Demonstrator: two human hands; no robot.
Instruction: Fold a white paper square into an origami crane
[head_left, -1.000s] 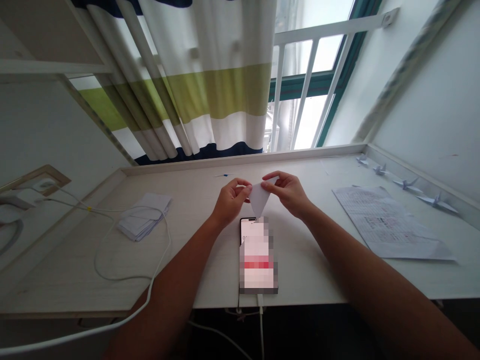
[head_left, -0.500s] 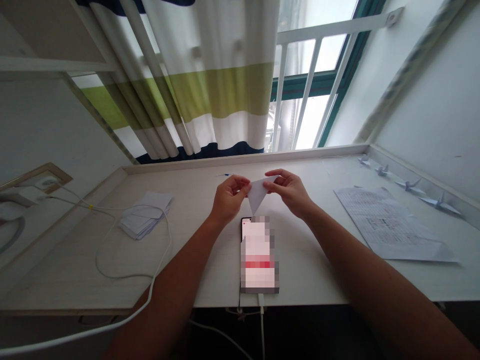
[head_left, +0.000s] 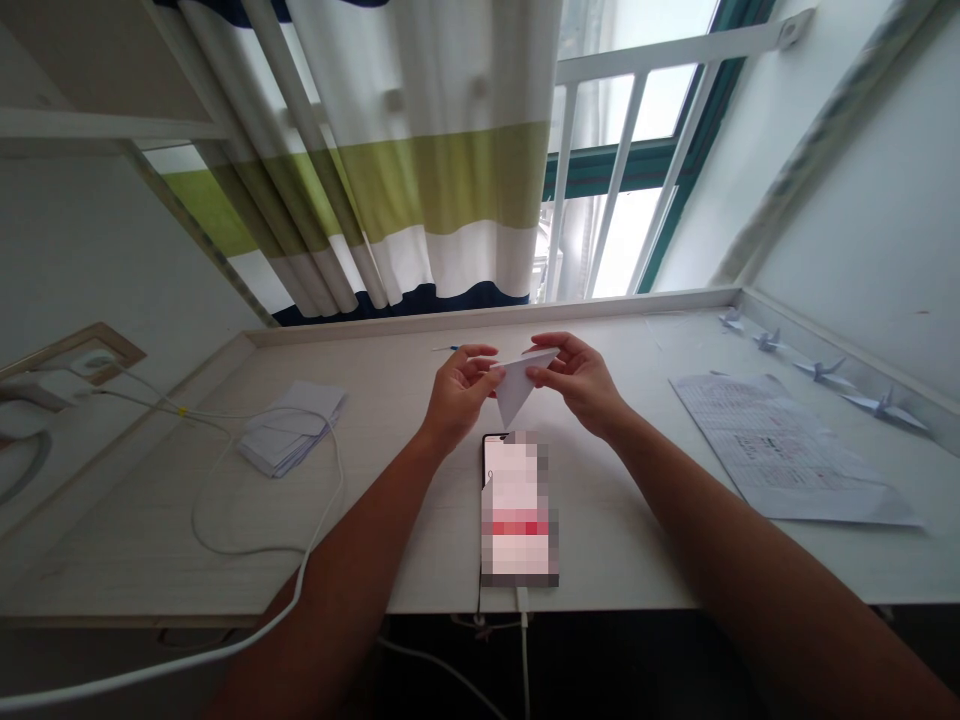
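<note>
Between my two hands is a small piece of folded white paper (head_left: 516,395), triangular, with its point hanging down. My left hand (head_left: 463,392) pinches its left corner between thumb and fingers. On the right side, the thumb and fingers of my right hand (head_left: 574,378) grip the upper edge. Just below the paper's tip a phone (head_left: 517,510) lies on the desk with its screen lit and mostly blurred, a white charging cable (head_left: 523,640) plugged into its lower end.
Several folded paper cranes (head_left: 821,372) line the right edge of the white desk (head_left: 615,550). Near them lies a written sheet (head_left: 780,450). At left, a stack of white paper (head_left: 292,428) sits under a looping white cable (head_left: 339,470). A thin pen-like item (head_left: 446,348) lies behind my left hand.
Both hands keep their hold on the folded paper. The fingers of my right hand have shifted slightly along its top edge, and the left fingers have spread a little.
</note>
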